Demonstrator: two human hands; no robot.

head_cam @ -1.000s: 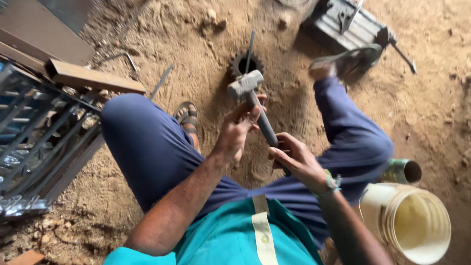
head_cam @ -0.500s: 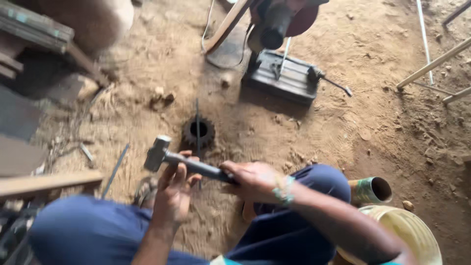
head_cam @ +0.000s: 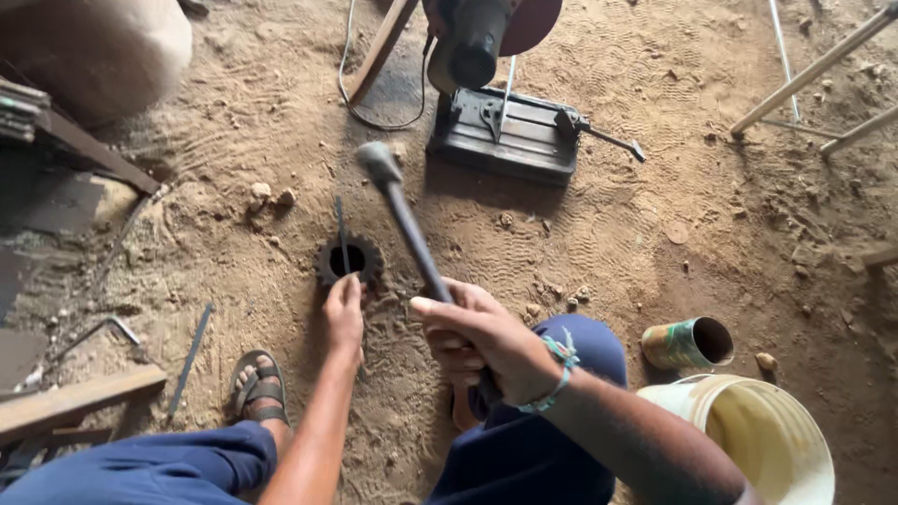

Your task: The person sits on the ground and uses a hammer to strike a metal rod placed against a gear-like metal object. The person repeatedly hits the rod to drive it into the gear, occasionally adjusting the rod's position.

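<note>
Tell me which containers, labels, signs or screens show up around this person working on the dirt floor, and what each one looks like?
Tin can: lying on its side by the person's right knee, cylinder, open dark mouth, worn green and yellowish wrap.
Plastic bucket: bottom right, just below the can, round, cream-yellow, open top.
Signs or screens: none in view.

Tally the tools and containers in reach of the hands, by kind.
Hammer, in the right hand: 1
Metal rod, held by the left hand in the toothed ring: 1
Toothed ring: 1
Tin can: 1
Plastic bucket: 1
Total: 5
</note>
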